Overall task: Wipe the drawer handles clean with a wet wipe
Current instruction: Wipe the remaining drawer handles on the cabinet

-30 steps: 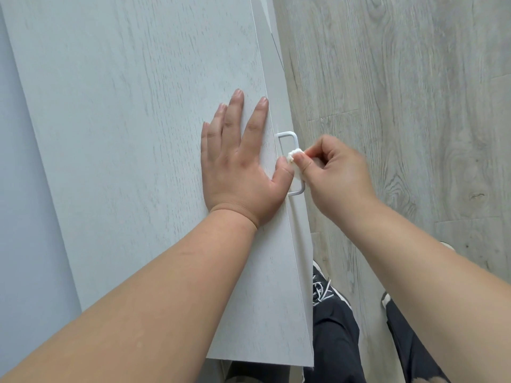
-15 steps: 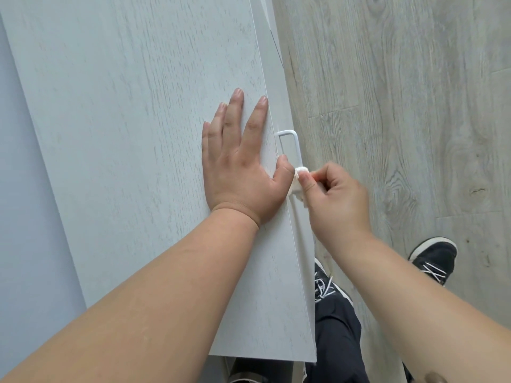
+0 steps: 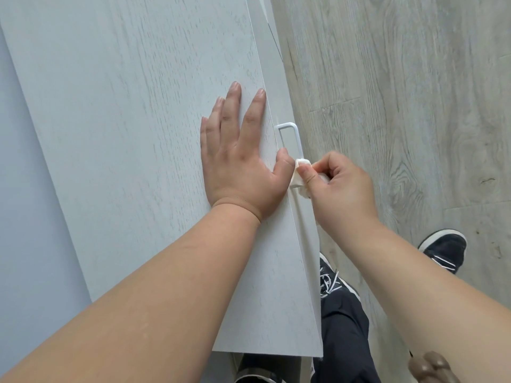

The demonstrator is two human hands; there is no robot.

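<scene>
Cabinet top (image 3: 138, 134): pale grey wood-grain laminate, matt, with a fine streaked texture. Handle (image 3: 290, 128): thin white bar, smooth, slight sheen; metal or plastic cannot be told. Wipe (image 3: 300, 163): white, soft, crumpled cloth-like sheet. Floor (image 3: 401, 92): grey wood-look planks, knots and grain visible, matt. Shoes (image 3: 445, 250): dark fabric, white laces.

Both forearms are bare, with no sleeves, watch or rings on the hands: left hand (image 3: 237, 161), right hand (image 3: 340, 186). Dark trousers (image 3: 343, 335) cover the legs, above dark sneakers (image 3: 445, 251) with white laces and white sole edging.
</scene>
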